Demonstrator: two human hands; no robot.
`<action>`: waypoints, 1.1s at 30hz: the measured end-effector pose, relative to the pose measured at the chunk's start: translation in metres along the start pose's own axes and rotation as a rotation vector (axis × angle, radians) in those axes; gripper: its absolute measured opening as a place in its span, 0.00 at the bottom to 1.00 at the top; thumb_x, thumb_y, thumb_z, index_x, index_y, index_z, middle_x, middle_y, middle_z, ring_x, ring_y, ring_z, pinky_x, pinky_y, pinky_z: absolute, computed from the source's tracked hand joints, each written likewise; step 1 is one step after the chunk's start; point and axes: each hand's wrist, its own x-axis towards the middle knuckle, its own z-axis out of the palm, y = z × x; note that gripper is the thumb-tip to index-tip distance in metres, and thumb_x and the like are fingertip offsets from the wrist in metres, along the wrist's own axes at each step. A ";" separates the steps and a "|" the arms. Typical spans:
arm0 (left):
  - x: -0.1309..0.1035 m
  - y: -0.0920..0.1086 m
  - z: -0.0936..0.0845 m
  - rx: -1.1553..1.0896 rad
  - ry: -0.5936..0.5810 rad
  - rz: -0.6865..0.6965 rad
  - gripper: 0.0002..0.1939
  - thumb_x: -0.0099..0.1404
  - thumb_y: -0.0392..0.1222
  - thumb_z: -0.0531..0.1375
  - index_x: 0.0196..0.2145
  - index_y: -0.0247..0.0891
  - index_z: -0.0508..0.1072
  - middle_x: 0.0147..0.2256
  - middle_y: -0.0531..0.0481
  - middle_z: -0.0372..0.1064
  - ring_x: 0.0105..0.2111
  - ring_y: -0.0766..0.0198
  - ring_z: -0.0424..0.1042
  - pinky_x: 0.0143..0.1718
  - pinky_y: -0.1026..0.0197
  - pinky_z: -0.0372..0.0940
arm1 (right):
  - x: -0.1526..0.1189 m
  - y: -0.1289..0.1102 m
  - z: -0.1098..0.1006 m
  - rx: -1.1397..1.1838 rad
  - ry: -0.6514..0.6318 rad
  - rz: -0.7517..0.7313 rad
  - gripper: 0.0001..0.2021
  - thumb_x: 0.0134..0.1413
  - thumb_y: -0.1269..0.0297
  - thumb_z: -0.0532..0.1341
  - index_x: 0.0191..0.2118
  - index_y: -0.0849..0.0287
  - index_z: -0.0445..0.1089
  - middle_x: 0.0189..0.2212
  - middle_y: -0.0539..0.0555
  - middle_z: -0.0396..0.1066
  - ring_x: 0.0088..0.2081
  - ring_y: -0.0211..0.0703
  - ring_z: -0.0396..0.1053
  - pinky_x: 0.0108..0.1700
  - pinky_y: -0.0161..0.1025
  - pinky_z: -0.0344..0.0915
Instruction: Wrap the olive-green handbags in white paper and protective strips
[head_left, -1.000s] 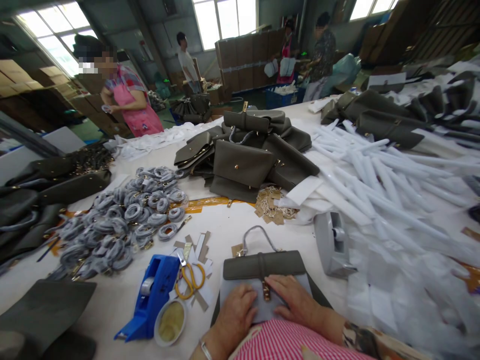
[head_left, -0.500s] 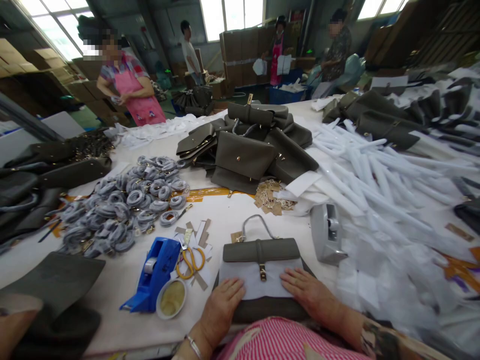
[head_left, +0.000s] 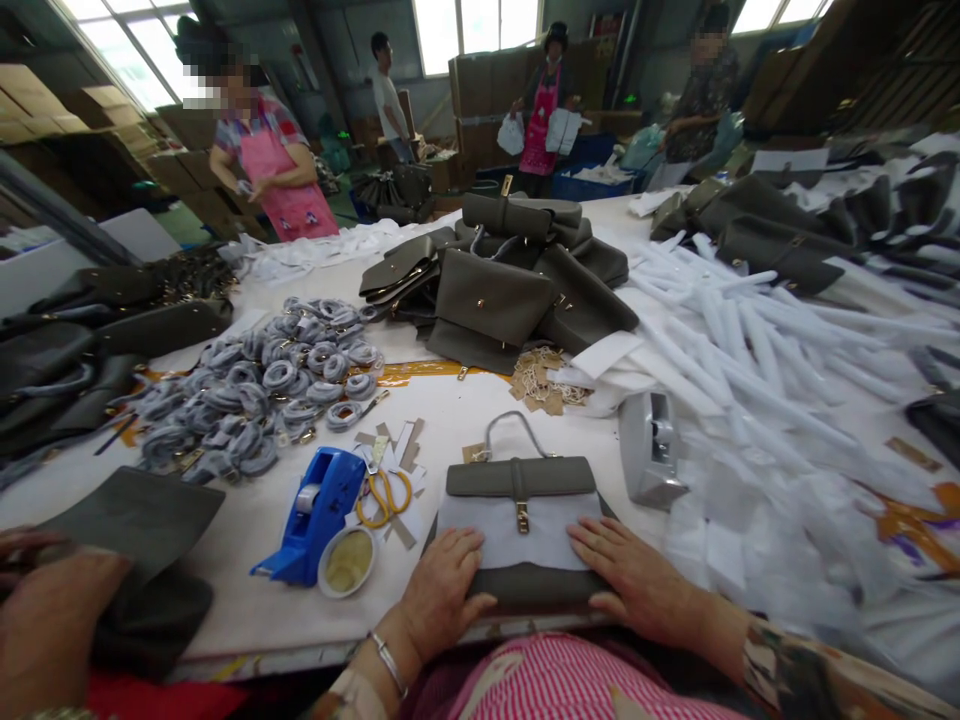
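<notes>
An olive-green handbag (head_left: 520, 588) lies in front of me at the table's near edge, a pale sheet (head_left: 499, 540) across its front under the flap and gold clasp. Its thin grey handle (head_left: 501, 418) arches up at the far side. Flat on the bag's left side rests my left hand (head_left: 446, 590), fingers spread. My right hand (head_left: 630, 575) lies on the right side, its fingers also stretched out. Left of the bag are a blue tape dispenser (head_left: 322, 510), yellow-handled scissors (head_left: 386, 497) and a small bowl (head_left: 347, 562). A grey dispenser (head_left: 649, 450) stands to the right.
Coiled grey straps (head_left: 255, 390) are heaped at left, dark bags (head_left: 487, 300) at the back centre, and white rolls (head_left: 742, 340) with plastic at right. A co-worker's hands (head_left: 52, 620) are by a dark bag (head_left: 150, 510) at near left. Several people stand beyond the table.
The view has shifted slightly. My thumbs now lie more spread at the bag's lower edge. The co-worker's hands have come further into view at the left, and the far person with white bundles is nearer.
</notes>
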 end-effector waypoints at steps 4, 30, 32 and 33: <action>0.011 0.018 0.000 0.045 -0.136 -0.103 0.48 0.48 0.56 0.76 0.63 0.43 0.64 0.54 0.38 0.69 0.58 0.40 0.68 0.61 0.29 0.61 | -0.003 -0.014 0.017 -0.082 0.088 0.043 0.39 0.56 0.66 0.65 0.72 0.52 0.54 0.71 0.61 0.51 0.70 0.64 0.53 0.67 0.64 0.55; 0.026 0.019 0.064 0.104 -0.102 0.203 0.34 0.69 0.44 0.57 0.69 0.37 0.53 0.71 0.44 0.50 0.72 0.53 0.47 0.67 0.46 0.59 | -0.008 -0.004 0.036 -0.262 0.301 -0.161 0.30 0.57 0.61 0.62 0.66 0.56 0.64 0.65 0.59 0.65 0.62 0.60 0.66 0.67 0.58 0.55; 0.020 0.012 0.076 0.178 -0.016 0.257 0.32 0.70 0.41 0.57 0.68 0.34 0.55 0.69 0.42 0.54 0.70 0.51 0.51 0.64 0.46 0.64 | 0.002 -0.009 0.023 -0.234 0.315 -0.178 0.25 0.62 0.56 0.62 0.63 0.55 0.67 0.64 0.59 0.66 0.63 0.59 0.65 0.68 0.58 0.53; 0.018 0.009 0.081 0.209 0.030 0.284 0.31 0.70 0.41 0.57 0.68 0.33 0.56 0.68 0.41 0.57 0.69 0.50 0.53 0.62 0.46 0.66 | 0.008 -0.013 0.016 -0.223 0.318 -0.179 0.24 0.63 0.55 0.62 0.62 0.54 0.67 0.65 0.59 0.65 0.64 0.59 0.63 0.68 0.58 0.53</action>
